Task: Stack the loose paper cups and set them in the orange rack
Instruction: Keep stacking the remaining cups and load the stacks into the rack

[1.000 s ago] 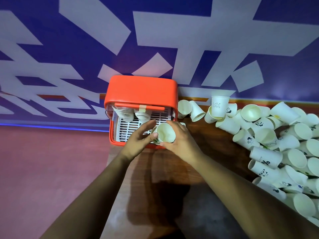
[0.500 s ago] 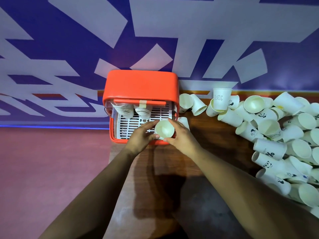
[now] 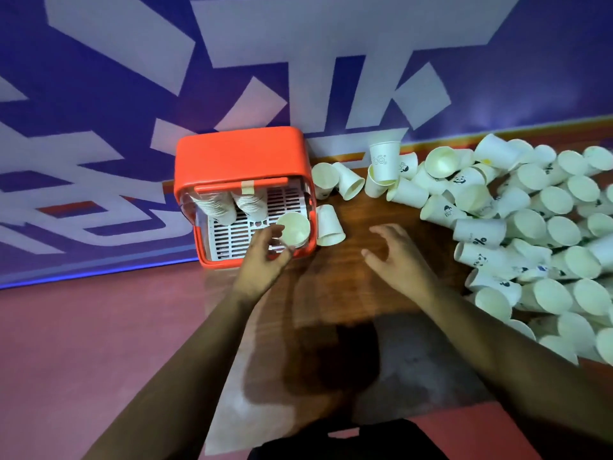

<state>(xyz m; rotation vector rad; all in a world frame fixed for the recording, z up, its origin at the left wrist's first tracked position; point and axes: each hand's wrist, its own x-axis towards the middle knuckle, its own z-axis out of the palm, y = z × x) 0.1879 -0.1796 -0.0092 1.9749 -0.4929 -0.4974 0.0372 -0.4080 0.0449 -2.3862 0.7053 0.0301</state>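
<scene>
A blue and white wall [image 3: 99, 94] is filling the far side of my view, and the wooden tabletop [image 3: 348, 310] is running up against it. A big heap of loose paper cups [image 3: 530, 227] is sprawling over the right part of the tabletop, most of them lying on their sides. The orange rack [image 3: 238, 154] is sitting at the far left corner of the tabletop, touching the wall, with two cup stacks [image 3: 220, 207] hanging rim-down at the back of its white slatted tray [image 3: 232, 232]. My right hand [image 3: 398, 260] is hovering over bare wood between rack and heap, fingers spread and loosely bent, holding nothing. My left hand [image 3: 262, 260] is reaching over the rack's near rim, thumb and fingers curving round the near side of a mouth-up stack of cups [image 3: 293, 229] standing in the rack's near right corner; blur is keeping me from telling whether I am gripping it or only touching it. A single cup [image 3: 328, 225] is lying just beside the rack.
</scene>
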